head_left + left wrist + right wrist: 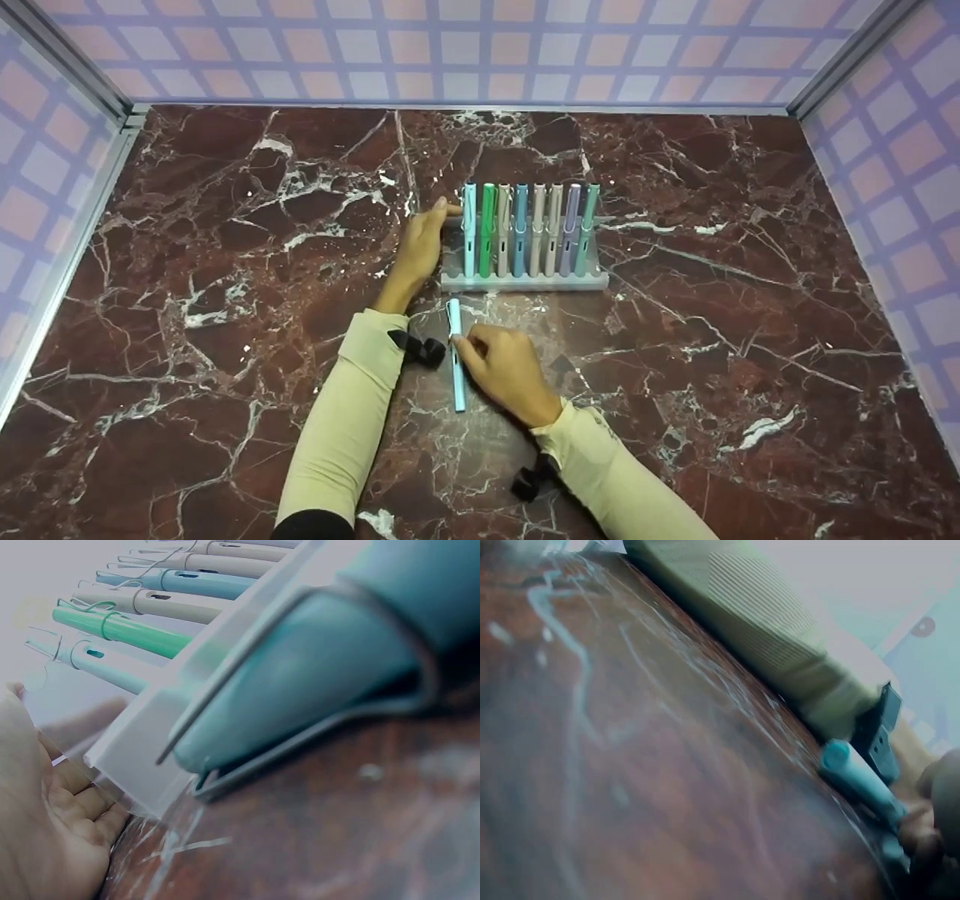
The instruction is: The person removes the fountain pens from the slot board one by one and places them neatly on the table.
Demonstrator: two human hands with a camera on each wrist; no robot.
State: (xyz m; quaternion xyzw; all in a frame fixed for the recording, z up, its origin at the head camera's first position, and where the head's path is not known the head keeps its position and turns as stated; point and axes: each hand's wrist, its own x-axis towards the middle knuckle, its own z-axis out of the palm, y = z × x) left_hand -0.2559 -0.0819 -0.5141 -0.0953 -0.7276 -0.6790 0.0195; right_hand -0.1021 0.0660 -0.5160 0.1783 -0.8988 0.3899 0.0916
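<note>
A clear pen stand (525,282) holds a row of several capped pens, light blue, green, beige, blue, purple and teal. At its left end, my left hand (422,244) grips the side edge; in the left wrist view, curled fingers (94,802) show beside and behind the clear panel. In front of the stand, my right hand (510,367) pinches a separate light blue pen (458,390) near its middle, between thumb and fingers. Its clip end points toward the stand and looms large in the left wrist view. Whether this pen touches the table, I cannot tell.
The dark red marbled table (225,375) spreads around the stand. Checkered panels (465,52) close off the back and both sides. My two forearms reach in from the front, with a black wrist camera (424,351) close to the loose pen's left side.
</note>
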